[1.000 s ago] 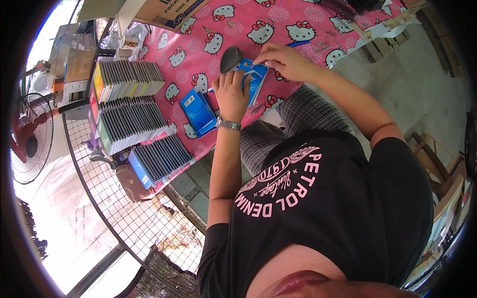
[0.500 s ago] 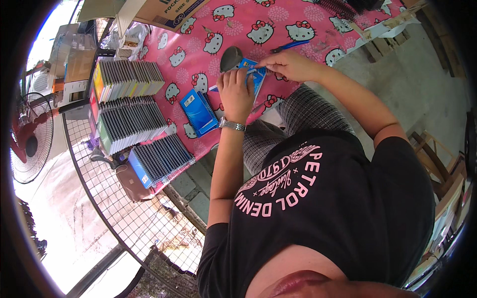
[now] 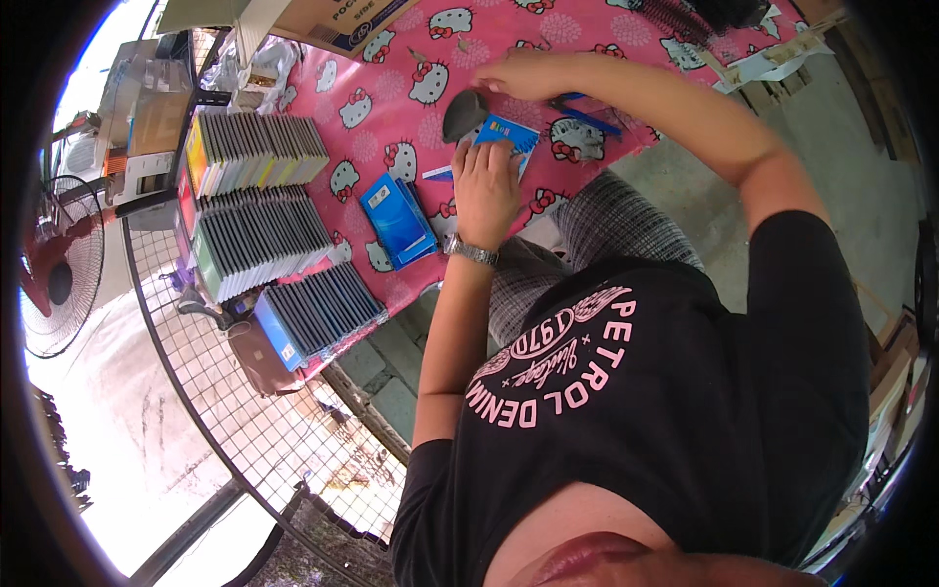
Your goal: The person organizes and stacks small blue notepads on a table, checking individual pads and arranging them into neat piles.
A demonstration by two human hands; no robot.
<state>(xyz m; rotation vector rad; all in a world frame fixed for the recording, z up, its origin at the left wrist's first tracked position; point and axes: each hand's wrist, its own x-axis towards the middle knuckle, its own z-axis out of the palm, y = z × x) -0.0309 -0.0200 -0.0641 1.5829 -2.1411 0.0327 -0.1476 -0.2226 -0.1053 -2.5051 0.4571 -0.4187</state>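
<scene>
Under my left hand [image 3: 486, 191] lies a small blue notebook [image 3: 515, 134] with a coloured cover. My left fingers are bent over its near part and hold it against the table. My right hand [image 3: 515, 76] is stretched out beyond it, by the far edge of a dark grey, rounded, dish-like object [image 3: 463, 117]. Its fingertips are somewhat blurred, and I cannot make out anything in them. Blue-handled pliers [image 3: 593, 115] lie on the table to the right of the notebook. Left of my left hand, a few blue notebooks [image 3: 396, 220] lie in a small pile.
Rows of stacked notebooks [image 3: 259, 240] line the table's left side. A cardboard box [image 3: 337, 22] stands at the far edge, and black binding coils [image 3: 685, 22] lie far right. A fan [image 3: 61, 264] is beyond the wire mesh at left. The pink patterned cover [image 3: 342, 103] spreads over the table.
My right hand has left the notebook and moved away and left, to beside the dark dish-like object. My left hand stays on the notebook. The whole view has shifted slightly.
</scene>
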